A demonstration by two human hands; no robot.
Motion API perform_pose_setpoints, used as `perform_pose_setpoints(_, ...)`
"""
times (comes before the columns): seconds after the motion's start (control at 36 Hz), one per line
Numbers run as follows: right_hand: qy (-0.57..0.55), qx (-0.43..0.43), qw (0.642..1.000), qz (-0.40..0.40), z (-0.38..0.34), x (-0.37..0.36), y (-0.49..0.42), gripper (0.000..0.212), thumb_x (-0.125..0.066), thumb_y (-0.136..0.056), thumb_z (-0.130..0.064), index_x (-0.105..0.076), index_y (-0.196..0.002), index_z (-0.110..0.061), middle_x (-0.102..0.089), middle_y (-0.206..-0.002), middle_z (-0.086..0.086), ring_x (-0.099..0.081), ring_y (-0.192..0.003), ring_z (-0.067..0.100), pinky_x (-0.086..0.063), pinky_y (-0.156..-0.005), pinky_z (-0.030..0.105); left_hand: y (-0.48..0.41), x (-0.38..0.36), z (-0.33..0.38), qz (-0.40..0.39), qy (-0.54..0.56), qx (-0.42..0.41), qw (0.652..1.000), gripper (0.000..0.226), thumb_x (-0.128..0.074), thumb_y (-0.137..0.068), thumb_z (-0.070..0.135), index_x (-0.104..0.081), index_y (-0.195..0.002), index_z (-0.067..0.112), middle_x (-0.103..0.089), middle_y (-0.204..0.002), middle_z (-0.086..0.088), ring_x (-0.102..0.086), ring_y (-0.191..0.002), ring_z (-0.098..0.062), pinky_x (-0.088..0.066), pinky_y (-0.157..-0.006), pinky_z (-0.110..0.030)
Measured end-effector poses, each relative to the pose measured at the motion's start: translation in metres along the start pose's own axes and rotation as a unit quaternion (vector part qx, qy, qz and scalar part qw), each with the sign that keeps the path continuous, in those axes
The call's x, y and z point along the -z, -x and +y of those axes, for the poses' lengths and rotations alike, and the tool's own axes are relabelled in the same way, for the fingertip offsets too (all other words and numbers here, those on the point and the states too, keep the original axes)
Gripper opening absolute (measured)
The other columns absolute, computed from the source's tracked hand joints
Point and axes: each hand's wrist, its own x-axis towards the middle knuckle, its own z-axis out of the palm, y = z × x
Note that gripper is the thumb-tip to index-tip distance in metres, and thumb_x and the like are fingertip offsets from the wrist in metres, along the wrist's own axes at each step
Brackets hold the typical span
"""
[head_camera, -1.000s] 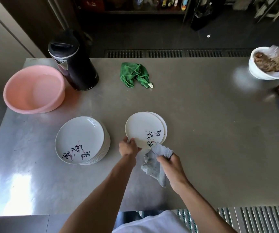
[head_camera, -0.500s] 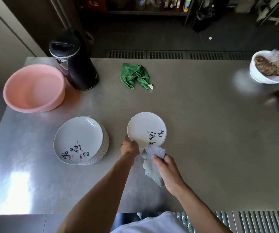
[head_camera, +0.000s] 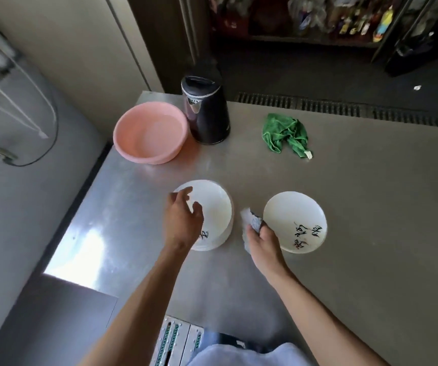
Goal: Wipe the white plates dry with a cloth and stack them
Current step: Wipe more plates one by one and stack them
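The left hand reaches over the stack of white plates, which sits near the left edge of the table. Its fingers are loose and slightly spread, grasping nothing; whether the fingertips touch the top plate cannot be told. The hand hides the stack's near-left part and most of the dark lettering there. The right hand is curled round a bunched grey cloth, which pokes out past the knuckles between the stack and a single white plate. That plate lies flat just right of the hand, lettering up. Behind stand a pink basin, a black kettle and a crumpled green rag. The number of stacked plates is hard to make out.
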Motion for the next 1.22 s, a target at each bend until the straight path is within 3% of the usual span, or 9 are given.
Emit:
perform_pose_setpoints(0.08,-0.011,0.0,1.0,-0.006,-0.01,-0.022,-0.01,0.02,-0.044,-0.104,-0.026,-0.053,-0.087,-0.022,-0.049,-0.065,-0.015,-0.046,-0.065,0.007,-0.038,-0.064,0.028,-0.002,0.023,-0.034,0.013,-0.042,0.074,0.996,0.055,-0.06,-0.093,0.016,-0.051,-0.147,0.015,-0.046,-0.141,-0.016,-0.041,-0.134,-0.033,-0.041,-0.106,-0.041)
perform_pose_setpoints(0.17,-0.02,-0.006,1.0,-0.009,-0.016,-0.039,-0.014,0.016,-0.044,-0.103,-0.029,-0.055,-0.093,-0.023,-0.055,-0.074,-0.015,-0.05,-0.07,0.004,-0.042,-0.07,0.028,-0.001,0.032,-0.055,-0.038,-0.031,0.126,0.991,0.057,-0.057,-0.095,0.016,-0.047,-0.151,0.011,-0.048,-0.141,-0.019,-0.046,-0.133,-0.037,-0.041,-0.112,-0.043)
perform_pose_setpoints(0.47,-0.01,-0.012,1.0,0.003,-0.017,-0.05,-0.015,0.016,-0.046,-0.102,-0.026,-0.054,-0.089,-0.021,-0.044,-0.066,-0.014,-0.044,-0.063,0.007,-0.037,-0.065,0.029,0.001,0.031,-0.07,-0.034,0.141,0.163,0.976,0.039,-0.06,-0.086,0.004,-0.067,-0.125,0.011,-0.063,-0.119,-0.008,-0.067,-0.085,-0.021,-0.055,-0.087,-0.035)
perform_pose_setpoints(0.64,-0.064,-0.03,0.997,0.044,-0.013,-0.05,-0.016,0.016,-0.048,-0.103,-0.03,-0.058,-0.091,-0.024,-0.056,-0.072,-0.017,-0.053,-0.063,-0.003,-0.039,-0.053,0.007,0.002,0.033,-0.067,-0.047,0.231,0.163,0.958,0.025,-0.052,-0.09,-0.001,-0.057,-0.111,0.011,-0.069,-0.108,-0.009,-0.069,-0.099,-0.028,-0.059,-0.078,-0.041)
perform_pose_setpoints(0.72,-0.106,-0.042,0.991,0.069,-0.016,-0.047,-0.015,0.016,-0.048,-0.102,-0.027,-0.064,-0.101,-0.022,-0.068,-0.088,-0.015,-0.06,-0.076,-0.01,-0.043,-0.064,0.008,0.005,0.036,-0.06,-0.124,0.309,0.16,0.929,0.027,-0.042,-0.097,-0.005,-0.041,-0.118,0.011,-0.063,-0.119,-0.018,-0.067,-0.106,-0.038,-0.061,-0.081,-0.058)
perform_pose_setpoints(0.83,-0.118,-0.047,0.983,0.129,-0.018,-0.026,-0.013,0.019,-0.046,-0.104,-0.026,-0.064,-0.106,-0.02,-0.069,-0.099,-0.009,-0.064,-0.099,0.012,-0.045,-0.082,0.027,0.014,0.032,-0.04,-0.193,0.366,0.144,0.899,0.03,-0.041,-0.1,-0.007,-0.039,-0.113,0.019,-0.061,-0.121,-0.018,-0.068,-0.101,-0.032,-0.064,-0.072,-0.047)
perform_pose_setpoints(0.94,-0.086,0.01,0.983,0.164,-0.013,0.008,0.005,0.02,-0.043,-0.105,-0.025,-0.063,-0.107,-0.025,-0.067,-0.102,-0.008,-0.059,-0.101,0.015,-0.044,-0.085,0.025,0.035,0.009,-0.011,-0.258,0.373,0.123,0.883,0.053,-0.04,-0.1,-0.009,-0.038,-0.143,0.023,-0.062,-0.13,-0.02,-0.067,-0.113,-0.034,-0.063,-0.08,-0.048)
perform_pose_setpoints(1.06,-0.002,0.084,0.981,0.176,0.008,0.042,0.026,0.038,-0.041,-0.105,-0.018,-0.053,-0.14,-0.029,-0.053,-0.143,-0.01,-0.044,-0.135,0.01,-0.035,-0.113,0.03,0.064,-0.016,0.011,-0.321,0.371,0.101,0.865,0.059,-0.036,-0.1,-0.012,-0.041,-0.147,0.023,-0.062,-0.13,-0.022,-0.067,-0.115,-0.036,-0.063,-0.078,-0.047)
perform_pose_setpoints(1.22,0.133,0.158,0.962,0.178,0.065,0.07,0.062,0.057,-0.047,-0.095,-0.009,-0.044,-0.146,-0.034,-0.041,-0.149,-0.023,-0.042,-0.134,0.02,-0.033,-0.113,0.034,0.111,-0.052,0.02,-0.435,0.298,0.106,0.843,0.058,-0.036,-0.101,-0.009,-0.039,-0.144,0.03,-0.064,-0.123,-0.009,-0.071,-0.1,-0.015,-0.063,-0.072,-0.034)
